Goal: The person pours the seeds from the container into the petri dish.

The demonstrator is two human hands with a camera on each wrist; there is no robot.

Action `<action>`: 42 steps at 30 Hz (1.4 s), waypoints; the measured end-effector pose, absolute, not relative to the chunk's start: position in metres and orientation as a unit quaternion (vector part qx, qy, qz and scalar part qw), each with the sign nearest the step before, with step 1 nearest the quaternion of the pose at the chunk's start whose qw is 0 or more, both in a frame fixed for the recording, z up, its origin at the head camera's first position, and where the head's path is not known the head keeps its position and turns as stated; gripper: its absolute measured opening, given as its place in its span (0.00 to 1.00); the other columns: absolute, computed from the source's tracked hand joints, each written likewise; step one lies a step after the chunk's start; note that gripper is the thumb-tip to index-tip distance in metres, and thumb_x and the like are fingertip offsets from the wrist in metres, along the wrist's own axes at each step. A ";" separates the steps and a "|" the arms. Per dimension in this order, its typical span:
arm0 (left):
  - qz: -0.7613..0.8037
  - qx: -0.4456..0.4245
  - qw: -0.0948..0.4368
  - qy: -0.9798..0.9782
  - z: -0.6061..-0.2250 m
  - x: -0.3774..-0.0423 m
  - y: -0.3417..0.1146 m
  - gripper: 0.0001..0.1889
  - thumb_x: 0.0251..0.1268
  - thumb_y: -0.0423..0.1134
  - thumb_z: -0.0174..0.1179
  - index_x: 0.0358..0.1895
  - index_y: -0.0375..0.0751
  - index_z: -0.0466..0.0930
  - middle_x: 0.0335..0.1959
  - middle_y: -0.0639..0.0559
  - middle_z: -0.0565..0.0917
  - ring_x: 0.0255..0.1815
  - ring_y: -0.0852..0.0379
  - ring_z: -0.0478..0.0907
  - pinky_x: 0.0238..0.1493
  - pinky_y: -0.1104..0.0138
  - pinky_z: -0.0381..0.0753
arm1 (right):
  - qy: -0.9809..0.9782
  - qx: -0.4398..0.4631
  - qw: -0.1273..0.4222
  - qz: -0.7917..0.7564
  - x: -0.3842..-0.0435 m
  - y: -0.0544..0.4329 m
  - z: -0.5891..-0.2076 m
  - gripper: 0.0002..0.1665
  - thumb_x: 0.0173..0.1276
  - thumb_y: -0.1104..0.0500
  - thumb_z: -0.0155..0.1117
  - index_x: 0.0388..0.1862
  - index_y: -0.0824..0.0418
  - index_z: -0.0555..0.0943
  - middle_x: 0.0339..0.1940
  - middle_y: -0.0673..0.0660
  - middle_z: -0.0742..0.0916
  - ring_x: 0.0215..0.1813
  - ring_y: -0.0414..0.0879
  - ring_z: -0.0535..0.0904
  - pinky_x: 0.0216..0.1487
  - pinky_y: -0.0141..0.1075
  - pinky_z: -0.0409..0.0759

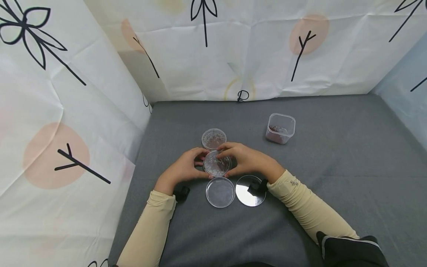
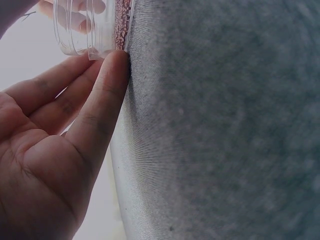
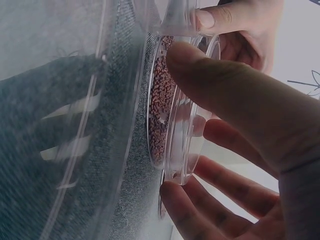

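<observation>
In the head view a round clear petri dish [image 1: 217, 165] with reddish-brown granules sits between both hands. My left hand [image 1: 182, 168] grips its side, thumb near and fingers far; in the left wrist view the thumb's tip lies at the rim beside the granules [image 2: 123, 22]. From the other side, my right hand [image 1: 250, 159] holds a clear petri dish lid [image 3: 180, 137] by its edge, thumb and fingers spread around it. The lid lies over the granule layer [image 3: 161, 105] in the right wrist view.
Just behind stands another petri dish [image 1: 214, 139] with granules. Nearer the body lie a clear round dish part [image 1: 220, 193] and a shiny one [image 1: 245, 198], partly under the right wrist's camera. A square plastic tub [image 1: 281, 129] with granules stands back right on the grey cloth [image 1: 333, 148].
</observation>
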State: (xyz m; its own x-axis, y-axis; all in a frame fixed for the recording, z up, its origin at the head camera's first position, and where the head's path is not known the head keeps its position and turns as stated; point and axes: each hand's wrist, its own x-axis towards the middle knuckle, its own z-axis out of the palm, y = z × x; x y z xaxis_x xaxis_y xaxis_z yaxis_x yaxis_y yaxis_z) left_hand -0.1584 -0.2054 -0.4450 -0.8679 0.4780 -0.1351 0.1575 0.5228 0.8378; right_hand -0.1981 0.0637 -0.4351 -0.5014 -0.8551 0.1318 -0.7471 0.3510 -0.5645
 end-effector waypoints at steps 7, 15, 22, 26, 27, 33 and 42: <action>0.453 0.184 0.183 0.853 -0.445 -0.158 -0.205 0.44 0.52 0.38 0.85 0.73 0.37 0.73 0.66 0.41 0.79 0.66 0.44 0.80 0.67 0.57 0.85 | 0.819 -0.489 0.101 -0.283 -0.198 0.062 -0.434 0.36 0.57 0.54 0.88 0.63 0.66 0.86 0.70 0.66 0.81 0.72 0.61 0.78 0.71 0.53 0.80; 0.454 0.187 0.183 0.851 -0.445 -0.159 -0.207 0.44 0.51 0.37 0.85 0.73 0.37 0.73 0.65 0.41 0.79 0.66 0.44 0.81 0.66 0.58 0.85 | 0.819 -0.484 0.110 -0.287 -0.198 0.060 -0.434 0.36 0.58 0.55 0.87 0.64 0.65 0.86 0.70 0.65 0.81 0.71 0.58 0.78 0.70 0.51 0.81; 0.452 0.182 0.187 0.853 -0.446 -0.158 -0.208 0.45 0.50 0.37 0.85 0.74 0.38 0.73 0.65 0.43 0.78 0.66 0.46 0.80 0.66 0.60 0.85 | 0.818 -0.483 0.116 -0.290 -0.198 0.059 -0.434 0.36 0.58 0.55 0.87 0.64 0.65 0.85 0.70 0.65 0.80 0.72 0.59 0.77 0.70 0.52 0.81; 0.457 0.185 0.188 0.849 -0.447 -0.159 -0.208 0.46 0.51 0.36 0.85 0.74 0.37 0.72 0.66 0.42 0.78 0.66 0.45 0.80 0.67 0.59 0.85 | 0.818 -0.484 0.115 -0.290 -0.197 0.059 -0.434 0.36 0.57 0.56 0.87 0.64 0.65 0.85 0.70 0.65 0.80 0.72 0.60 0.77 0.71 0.52 0.80; 0.459 0.187 0.188 0.848 -0.447 -0.159 -0.208 0.46 0.51 0.35 0.85 0.74 0.36 0.71 0.66 0.41 0.78 0.66 0.44 0.80 0.67 0.58 0.85 | 0.818 -0.484 0.114 -0.290 -0.197 0.059 -0.434 0.36 0.57 0.57 0.87 0.64 0.65 0.85 0.70 0.66 0.80 0.72 0.60 0.77 0.72 0.53 0.80; 0.458 0.190 0.188 0.848 -0.448 -0.160 -0.208 0.45 0.52 0.35 0.84 0.75 0.36 0.71 0.67 0.40 0.78 0.67 0.43 0.80 0.67 0.57 0.85 | 0.819 -0.484 0.110 -0.288 -0.197 0.059 -0.433 0.35 0.57 0.57 0.87 0.63 0.65 0.86 0.70 0.66 0.81 0.73 0.60 0.76 0.72 0.53 0.80; 0.457 0.184 0.191 0.849 -0.446 -0.159 -0.207 0.46 0.51 0.35 0.85 0.75 0.37 0.71 0.68 0.41 0.77 0.68 0.43 0.80 0.67 0.58 0.85 | 0.822 -0.481 0.114 -0.282 -0.198 0.058 -0.434 0.36 0.57 0.56 0.87 0.64 0.65 0.86 0.70 0.65 0.80 0.73 0.60 0.77 0.73 0.52 0.79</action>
State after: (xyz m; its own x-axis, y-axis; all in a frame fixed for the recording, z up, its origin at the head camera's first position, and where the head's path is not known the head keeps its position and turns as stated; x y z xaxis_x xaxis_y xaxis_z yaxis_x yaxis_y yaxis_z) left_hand -0.1589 -0.2072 -0.4456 -0.8590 0.4875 -0.1564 0.1384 0.5153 0.8458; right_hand -0.1978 0.0585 -0.4342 -0.5111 -0.8554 0.0838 -0.7271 0.3783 -0.5729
